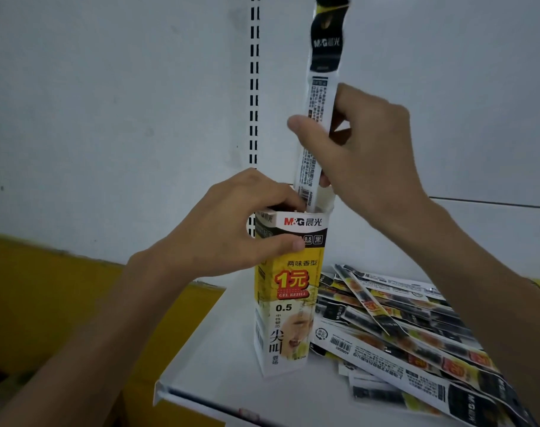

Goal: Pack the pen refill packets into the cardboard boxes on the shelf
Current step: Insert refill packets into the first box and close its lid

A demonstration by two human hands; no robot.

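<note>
A: Head view: what are the hands doing?
B: The left hand [228, 229] is gripping the top of the upright cardboard box [290, 303], steadying its mouth. The right hand [370, 149] is pinching a refill packet [321, 94] directly above, feeding its lower end in.
A: And the rest?
B: Loose packets [401, 328] are lying below the right forearm, waiting.
</note>
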